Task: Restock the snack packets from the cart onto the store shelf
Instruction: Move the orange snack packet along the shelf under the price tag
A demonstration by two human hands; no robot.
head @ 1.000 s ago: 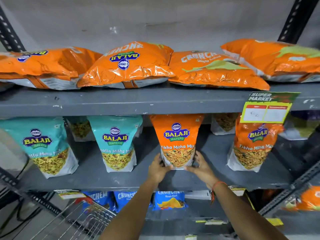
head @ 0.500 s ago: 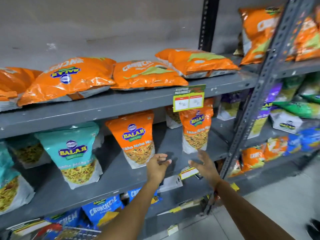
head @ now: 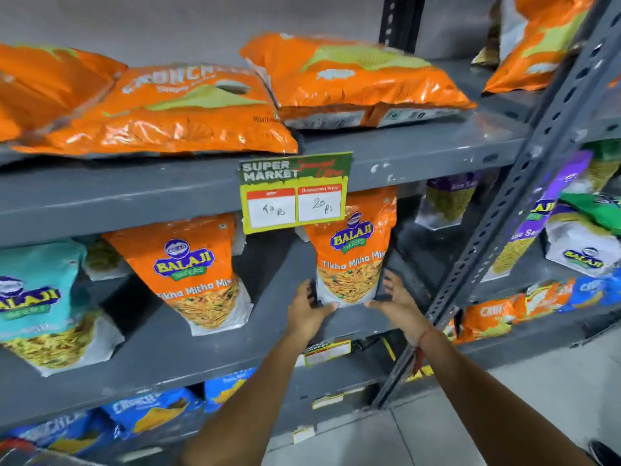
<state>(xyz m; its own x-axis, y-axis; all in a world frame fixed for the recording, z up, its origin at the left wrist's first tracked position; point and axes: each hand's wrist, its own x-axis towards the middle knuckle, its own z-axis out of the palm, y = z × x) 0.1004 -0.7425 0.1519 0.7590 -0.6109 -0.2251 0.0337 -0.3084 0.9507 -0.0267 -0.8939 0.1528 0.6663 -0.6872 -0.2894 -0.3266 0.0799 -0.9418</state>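
- We see the packet (head: pixel 351 250) standing upright on the grey middle shelf (head: pixel 201 344), just right of centre in the view.
- It is an orange pouch with a blue "BALAJI WAFERS" badge, white "Tikha Mitha Mix" lettering, and a clear window low down showing yellow-orange fried mix; its base is silver-white.
- Our left hand (head: pixel 307 312) cups its lower left corner, fingers curled narrowly round the edge with the thumb across the front of the base.
- Our right hand (head: pixel 396 302) presses the lower right edge, fingers fairly straight along the side and the thumb reaching in under the base; both hands hold the pouch between them.
- A price tag (head: pixel 295 191) hangs from the shelf edge above at 12 o'clock from the packet and covers its top; it reads "SUPER MARKET", with "40 Rs" and "20 Rs" handwritten in two white boxes.
- At 9 o'clock stands a twin pouch (head: pixel 193 274), well apart, and beyond it a teal pouch (head: pixel 40 304).
- On the top shelf, at 11 to 12 o'clock, large orange bags (head: pixel 353 79) lie flat.
- At 3 o'clock a grey slotted upright (head: pixel 524 183) crosses diagonally, with purple, green and white packs beyond it.
- At 7 o'clock, on the bottom shelf, lie blue packets (head: pixel 151 406).
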